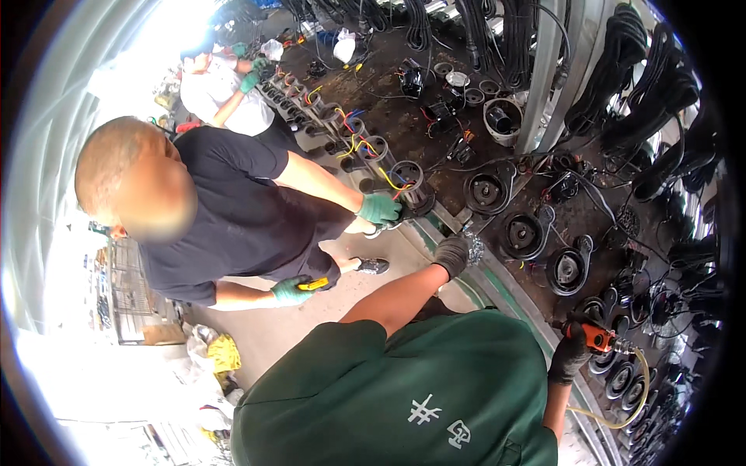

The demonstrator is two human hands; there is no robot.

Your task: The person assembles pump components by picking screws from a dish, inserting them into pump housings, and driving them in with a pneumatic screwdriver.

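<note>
My left hand (451,257), in a dark grey glove, has its fingers bunched against a cluster of small shiny metal screws (475,248) at the bench edge. Its fingertips are partly lost among them. On the right, my right hand (570,356), in a black glove, is wrapped round an orange air screwdriver (595,336). A pale yellow hose (644,382) runs from the tool and curves back below my arm. Round black motor parts (524,235) lie on the bench between my hands. Just beyond my left hand stands a grey cylindrical motor housing (407,180) with coloured wires.
A co-worker in a dark shirt (241,210) stands at left, green-gloved, one hand at the housings, the other holding a yellow tool (313,285). Another person (225,92) works farther back. Coiled black cables (614,70) hang by a metal post (544,78). A white bucket (489,130) sits on the bench.
</note>
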